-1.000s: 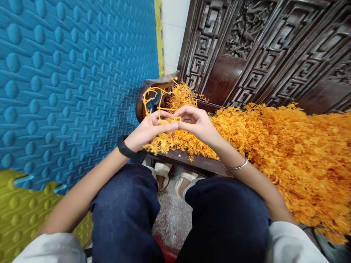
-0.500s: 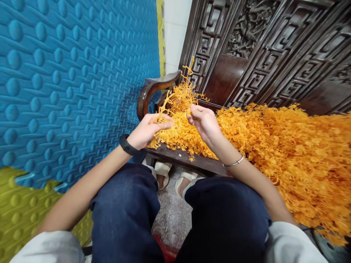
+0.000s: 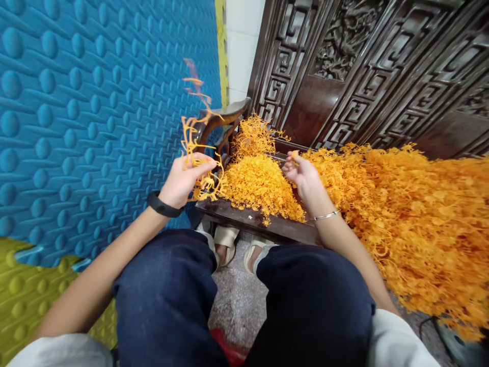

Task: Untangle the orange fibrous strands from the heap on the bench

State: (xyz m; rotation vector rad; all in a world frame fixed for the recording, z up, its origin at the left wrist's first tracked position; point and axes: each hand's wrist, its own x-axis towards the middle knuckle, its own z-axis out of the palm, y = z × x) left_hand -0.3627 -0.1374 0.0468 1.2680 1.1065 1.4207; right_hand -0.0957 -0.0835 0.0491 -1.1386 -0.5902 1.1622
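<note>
Out over the left end of the bench, my left hand is closed on a branching orange plastic strip. The strip's thin, crooked arms stick up above the fingers and hang below them; its top end is blurred. My right hand is held above the bench between two orange heaps, thumb and fingers pinched together. A small orange bit may be between its fingertips, but I cannot make it out. Nearest to both hands is a heap of small orange plastic pieces, with a tangle of orange strips behind it.
A much larger orange heap covers the right side. The dark wooden bench has a curved armrest and a carved back. Blue textured foam matting stands along the left. My knees are close to the bench's front edge.
My left hand has moved left and slightly down, carrying the orange strip away from the heap. My right hand has shifted right, so the hands are farther apart.
</note>
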